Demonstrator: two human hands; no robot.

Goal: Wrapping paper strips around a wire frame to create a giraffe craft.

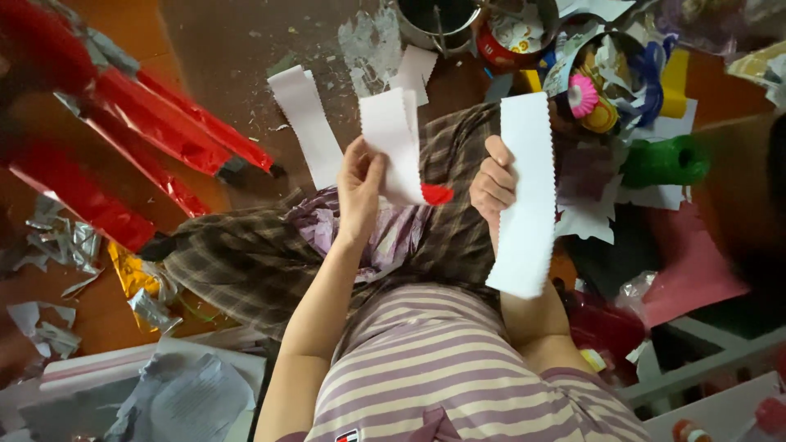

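Two hands apart, left hand point(360, 184) pinching one short white strip point(391, 139), right hand point(494, 182) gripping one long white strip point(526, 192).

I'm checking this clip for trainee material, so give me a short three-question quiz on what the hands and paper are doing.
1. True or false: the right hand holds a long white paper strip with wavy edges.
2. What does the left hand hold? A) a shorter white paper piece with a red tip B) a green spool C) a metal tin
3. Fill in: a third white strip lies on the brown ____, touched by neither hand.

Key: 1 true; 2 A; 3 floor.
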